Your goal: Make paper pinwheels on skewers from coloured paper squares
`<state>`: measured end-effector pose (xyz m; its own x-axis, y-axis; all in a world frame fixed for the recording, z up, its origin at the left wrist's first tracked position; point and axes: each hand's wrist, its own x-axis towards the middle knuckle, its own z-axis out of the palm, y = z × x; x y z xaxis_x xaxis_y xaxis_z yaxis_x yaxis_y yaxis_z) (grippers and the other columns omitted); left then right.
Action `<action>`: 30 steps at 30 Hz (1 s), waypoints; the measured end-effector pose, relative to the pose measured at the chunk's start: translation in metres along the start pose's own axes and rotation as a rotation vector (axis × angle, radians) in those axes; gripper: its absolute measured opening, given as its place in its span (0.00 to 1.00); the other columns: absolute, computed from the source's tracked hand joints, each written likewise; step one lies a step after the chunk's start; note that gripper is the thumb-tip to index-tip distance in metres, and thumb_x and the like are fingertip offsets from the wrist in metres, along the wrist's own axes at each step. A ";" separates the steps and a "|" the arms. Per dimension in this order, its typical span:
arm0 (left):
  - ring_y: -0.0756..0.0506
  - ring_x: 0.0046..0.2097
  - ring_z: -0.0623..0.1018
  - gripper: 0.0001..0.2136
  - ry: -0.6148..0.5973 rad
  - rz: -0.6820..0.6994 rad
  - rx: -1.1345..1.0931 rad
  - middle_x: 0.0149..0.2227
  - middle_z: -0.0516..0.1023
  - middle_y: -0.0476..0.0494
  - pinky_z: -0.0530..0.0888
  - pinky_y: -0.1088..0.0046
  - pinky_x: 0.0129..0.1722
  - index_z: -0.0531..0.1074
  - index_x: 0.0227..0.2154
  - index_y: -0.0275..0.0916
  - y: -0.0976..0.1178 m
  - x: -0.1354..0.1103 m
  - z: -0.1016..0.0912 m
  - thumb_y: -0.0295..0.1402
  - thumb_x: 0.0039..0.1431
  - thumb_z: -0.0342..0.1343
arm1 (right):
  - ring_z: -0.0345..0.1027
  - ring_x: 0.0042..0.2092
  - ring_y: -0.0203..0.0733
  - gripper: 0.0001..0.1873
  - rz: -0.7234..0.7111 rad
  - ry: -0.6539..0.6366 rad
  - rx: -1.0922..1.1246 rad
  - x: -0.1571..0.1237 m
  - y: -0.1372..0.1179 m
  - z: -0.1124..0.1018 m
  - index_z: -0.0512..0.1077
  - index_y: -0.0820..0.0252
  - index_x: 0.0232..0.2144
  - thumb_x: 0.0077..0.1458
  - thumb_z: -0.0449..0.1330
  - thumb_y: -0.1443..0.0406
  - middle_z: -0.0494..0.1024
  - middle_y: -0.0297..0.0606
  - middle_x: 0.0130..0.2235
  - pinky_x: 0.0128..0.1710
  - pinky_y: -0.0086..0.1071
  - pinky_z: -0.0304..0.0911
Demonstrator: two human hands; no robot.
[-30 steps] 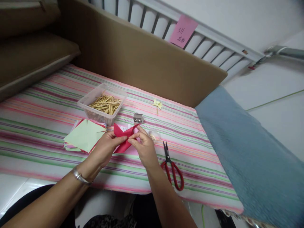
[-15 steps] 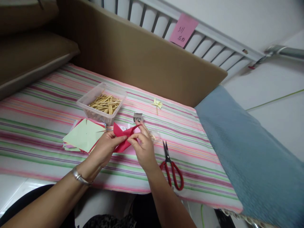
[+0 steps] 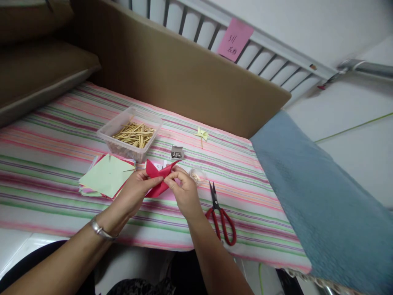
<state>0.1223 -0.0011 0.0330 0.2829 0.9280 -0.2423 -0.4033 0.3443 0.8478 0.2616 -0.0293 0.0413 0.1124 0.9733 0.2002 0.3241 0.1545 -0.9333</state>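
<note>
My left hand (image 3: 139, 186) pinches a sheet of red paper (image 3: 159, 189) between thumb and fingers, with its corners bent in towards the middle like a pinwheel. Against the paper's centre, the thumb and fingertips of my right hand (image 3: 182, 188) are pressed together. Whether a pin is also between them is too small to tell. Just beyond the hands stands a small open box of metal pins (image 3: 177, 153). A round clear dish (image 3: 197, 175) holding small pale pieces lies right of my right hand. Red-handled scissors (image 3: 217, 209) rest open beside my right forearm.
Left of the hands is a stack of cut coloured paper squares (image 3: 107, 176). Behind it stands a clear plastic tub (image 3: 123, 148) of wooden sticks. A finished yellow pinwheel (image 3: 202, 134) lies farther back, before a brown board (image 3: 184, 82). Striped cloth (image 3: 260, 221) covers the table.
The outstretched fingers of my right hand have drawn back from the pin box and curled in by the red paper. My left hand keeps its hold on the paper.
</note>
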 end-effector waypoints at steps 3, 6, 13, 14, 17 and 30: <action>0.49 0.28 0.76 0.05 0.026 0.000 0.009 0.26 0.82 0.47 0.70 0.75 0.33 0.81 0.25 0.38 0.000 -0.001 0.001 0.30 0.42 0.68 | 0.68 0.38 0.41 0.04 -0.005 0.010 0.032 0.000 -0.001 0.002 0.71 0.57 0.24 0.50 0.61 0.65 0.74 0.33 0.32 0.44 0.34 0.61; 0.51 0.26 0.75 0.04 0.037 -0.016 -0.001 0.25 0.81 0.48 0.69 0.77 0.30 0.80 0.24 0.37 0.000 -0.001 0.001 0.30 0.42 0.68 | 0.66 0.34 0.39 0.04 0.022 0.024 0.038 0.000 -0.001 0.004 0.71 0.57 0.24 0.49 0.61 0.65 0.73 0.32 0.29 0.38 0.32 0.61; 0.49 0.29 0.77 0.08 0.021 -0.078 -0.039 0.28 0.82 0.45 0.72 0.74 0.33 0.81 0.28 0.36 -0.002 -0.001 0.000 0.31 0.41 0.69 | 0.64 0.31 0.38 0.05 0.115 0.039 0.091 0.001 0.001 0.003 0.70 0.58 0.23 0.47 0.60 0.64 0.71 0.31 0.27 0.35 0.32 0.60; 0.48 0.30 0.78 0.09 0.016 -0.090 -0.038 0.28 0.82 0.45 0.72 0.74 0.33 0.81 0.28 0.36 -0.002 -0.001 0.000 0.31 0.41 0.69 | 0.64 0.31 0.38 0.05 0.128 0.038 0.100 0.002 0.002 0.003 0.70 0.58 0.23 0.47 0.60 0.64 0.71 0.31 0.26 0.34 0.31 0.60; 0.48 0.30 0.78 0.10 0.012 -0.102 -0.045 0.29 0.83 0.43 0.73 0.73 0.34 0.81 0.28 0.36 -0.002 -0.001 0.000 0.31 0.39 0.70 | 0.64 0.31 0.38 0.05 0.136 0.035 0.102 0.002 0.003 0.002 0.71 0.58 0.23 0.47 0.61 0.63 0.71 0.31 0.26 0.33 0.31 0.60; 0.47 0.30 0.79 0.09 0.026 -0.065 -0.042 0.29 0.83 0.43 0.74 0.72 0.35 0.81 0.28 0.35 -0.002 0.000 0.000 0.29 0.39 0.70 | 0.64 0.30 0.37 0.04 0.128 0.056 0.130 0.001 0.004 0.003 0.71 0.58 0.23 0.46 0.62 0.64 0.71 0.31 0.25 0.33 0.31 0.60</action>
<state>0.1232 -0.0021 0.0321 0.2873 0.9067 -0.3087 -0.4212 0.4090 0.8095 0.2599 -0.0269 0.0371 0.1983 0.9760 0.0903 0.1798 0.0543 -0.9822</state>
